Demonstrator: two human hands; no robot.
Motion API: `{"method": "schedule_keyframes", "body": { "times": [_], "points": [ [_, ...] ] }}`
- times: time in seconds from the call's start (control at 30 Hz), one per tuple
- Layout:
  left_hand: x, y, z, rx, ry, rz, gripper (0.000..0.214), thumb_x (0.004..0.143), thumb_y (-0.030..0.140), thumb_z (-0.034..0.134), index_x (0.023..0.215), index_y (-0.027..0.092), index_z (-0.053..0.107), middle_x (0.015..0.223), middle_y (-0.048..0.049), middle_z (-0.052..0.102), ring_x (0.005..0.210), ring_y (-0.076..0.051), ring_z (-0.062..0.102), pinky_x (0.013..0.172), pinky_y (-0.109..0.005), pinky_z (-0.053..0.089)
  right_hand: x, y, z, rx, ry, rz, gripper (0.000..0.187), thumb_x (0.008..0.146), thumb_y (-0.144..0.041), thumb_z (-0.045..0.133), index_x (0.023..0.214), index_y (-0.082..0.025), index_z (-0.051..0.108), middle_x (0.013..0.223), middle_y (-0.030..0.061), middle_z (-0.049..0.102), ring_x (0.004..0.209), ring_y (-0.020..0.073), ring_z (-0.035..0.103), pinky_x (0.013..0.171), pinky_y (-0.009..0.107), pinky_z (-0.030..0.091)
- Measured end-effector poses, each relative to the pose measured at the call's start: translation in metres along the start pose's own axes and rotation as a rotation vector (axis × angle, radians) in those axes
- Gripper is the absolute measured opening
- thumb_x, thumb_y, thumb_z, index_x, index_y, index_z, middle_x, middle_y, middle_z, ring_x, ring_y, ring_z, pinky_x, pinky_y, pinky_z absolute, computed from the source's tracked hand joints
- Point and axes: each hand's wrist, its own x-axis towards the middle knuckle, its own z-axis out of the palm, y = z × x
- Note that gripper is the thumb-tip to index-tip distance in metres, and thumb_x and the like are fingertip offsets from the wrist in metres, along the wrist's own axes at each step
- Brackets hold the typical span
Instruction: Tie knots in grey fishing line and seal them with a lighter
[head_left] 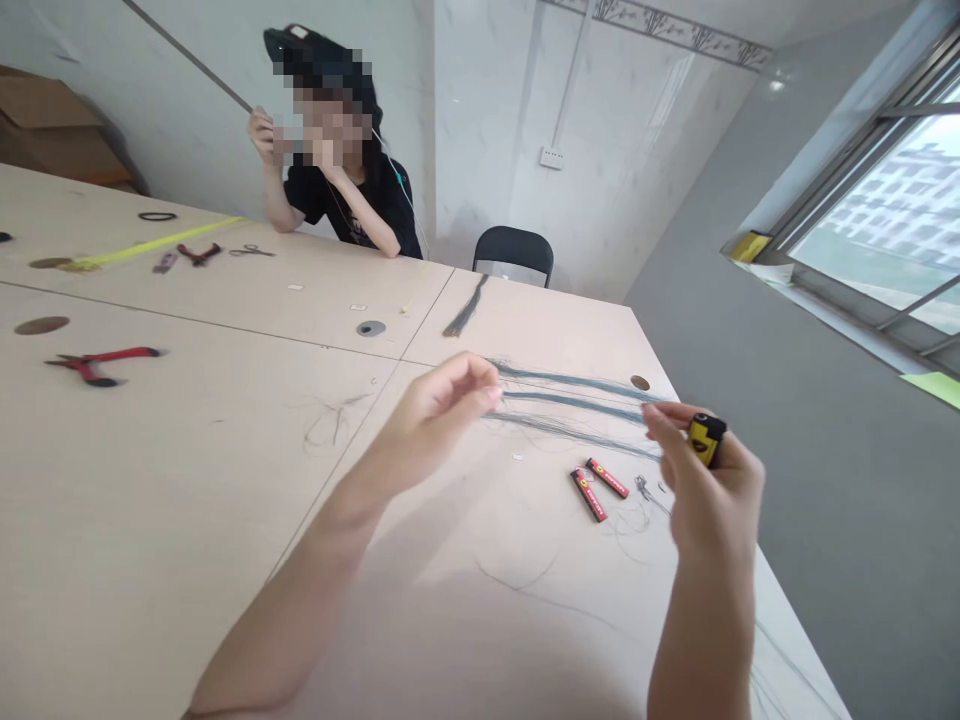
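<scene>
My left hand (442, 405) is raised over the table, thumb and fingertips pinched together; whatever is between them is too fine to make out. My right hand (712, 490) has its fingers curled around a small yellow-and-black cylinder (705, 440), whose end sticks out above the index finger. Its thumb and index fingertip also meet in a pinch. Between the two hands run several bluish-grey strand bundles (577, 403), roughly parallel. The middle bundle lines up with both pinches, but I cannot tell whether it is held or lies behind them.
Two red-and-black sticks (589, 495) lie below the bundles, near loose strands (634, 520). Farther off are another bundle (466, 308), a grey disc (371, 328), red-handled pliers (105, 365) and scissors (253, 251). A co-worker (352, 200) sits across the table, beside a black chair (514, 250).
</scene>
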Motion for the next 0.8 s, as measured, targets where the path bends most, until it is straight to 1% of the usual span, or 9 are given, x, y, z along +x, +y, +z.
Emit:
{"method": "schedule_keyframes", "body": {
  "times": [0.03,0.07,0.13,0.2,0.3,0.4,0.5,0.67,0.8],
  "points": [
    [-0.001,-0.001,0.007,-0.016,-0.031,-0.003,0.015,0.093,0.026,0.055,0.079,0.02,0.053,0.068,0.0057,0.041,0.056,-0.008,0.031,0.052,-0.025,0.026,-0.008,-0.003,0.008,0.14,-0.086,0.034,0.032,0.072,-0.05,0.078,0.078,-0.018,0.072,0.063,0.0011,0.055,0.053,0.0114,0.041,0.05,0.026,0.032],
    [-0.002,-0.002,0.014,-0.037,-0.058,0.001,0.016,0.094,0.027,0.055,0.08,0.02,0.053,0.068,0.0059,0.041,0.057,-0.008,0.032,0.052,-0.025,0.027,-0.016,-0.005,0.016,0.234,-0.159,0.07,0.033,0.071,-0.05,0.08,0.077,-0.018,0.072,0.062,0.0001,0.053,0.051,0.0098,0.038,0.049,0.026,0.03],
    [-0.004,-0.006,0.026,-0.077,-0.099,0.02,0.017,0.095,0.029,0.054,0.081,0.02,0.052,0.069,0.006,0.041,0.059,-0.008,0.033,0.054,-0.024,0.028,-0.03,-0.009,0.031,0.335,-0.266,0.135,0.031,0.073,-0.049,0.08,0.078,-0.019,0.073,0.06,-0.0015,0.049,0.049,0.0079,0.033,0.047,0.025,0.027],
    [-0.005,-0.01,0.034,-0.105,-0.109,0.04,0.017,0.096,0.03,0.053,0.082,0.02,0.052,0.069,0.0059,0.041,0.061,-0.008,0.035,0.056,-0.024,0.029,-0.039,-0.01,0.042,0.375,-0.328,0.171,0.027,0.076,-0.047,0.079,0.079,-0.021,0.075,0.058,-0.0027,0.045,0.048,0.0075,0.03,0.046,0.025,0.024],
    [-0.006,-0.015,0.04,-0.134,-0.096,0.058,0.017,0.097,0.031,0.053,0.083,0.021,0.052,0.07,0.0058,0.04,0.063,-0.009,0.036,0.058,-0.024,0.03,-0.044,-0.01,0.048,0.406,-0.343,0.173,0.022,0.077,-0.045,0.079,0.079,-0.023,0.076,0.058,-0.0034,0.042,0.049,0.0073,0.027,0.046,0.025,0.022],
    [-0.006,-0.017,0.041,-0.147,-0.078,0.057,0.017,0.098,0.032,0.053,0.085,0.021,0.052,0.072,0.0056,0.042,0.064,-0.009,0.037,0.058,-0.024,0.031,-0.044,-0.01,0.048,0.435,-0.331,0.175,0.021,0.077,-0.044,0.08,0.078,-0.024,0.076,0.064,-0.0021,0.048,0.05,0.0064,0.025,0.046,0.025,0.02],
    [-0.005,-0.017,0.041,-0.141,-0.065,0.055,0.017,0.098,0.031,0.052,0.084,0.021,0.051,0.073,0.0053,0.043,0.064,-0.009,0.036,0.058,-0.025,0.03,-0.043,-0.009,0.046,0.43,-0.353,0.192,0.021,0.076,-0.044,0.08,0.077,-0.024,0.076,0.069,-0.0013,0.052,0.05,0.0061,0.023,0.046,0.026,0.02],
    [-0.005,-0.018,0.043,-0.145,-0.057,0.047,0.017,0.099,0.031,0.052,0.085,0.022,0.051,0.074,0.0048,0.043,0.064,-0.01,0.035,0.058,-0.026,0.03,-0.042,-0.007,0.047,0.393,-0.377,0.212,0.025,0.075,-0.046,0.081,0.078,-0.022,0.074,0.064,-0.0026,0.047,0.049,0.0067,0.023,0.047,0.027,0.019],
    [-0.003,-0.021,0.044,-0.158,-0.076,0.023,0.017,0.098,0.033,0.053,0.086,0.022,0.052,0.075,0.0048,0.044,0.064,-0.009,0.035,0.057,-0.026,0.03,-0.042,-0.008,0.049,0.383,-0.376,0.183,0.026,0.077,-0.046,0.078,0.079,-0.021,0.072,0.065,-0.0021,0.049,0.05,0.0076,0.028,0.047,0.027,0.021]
  ]
}}
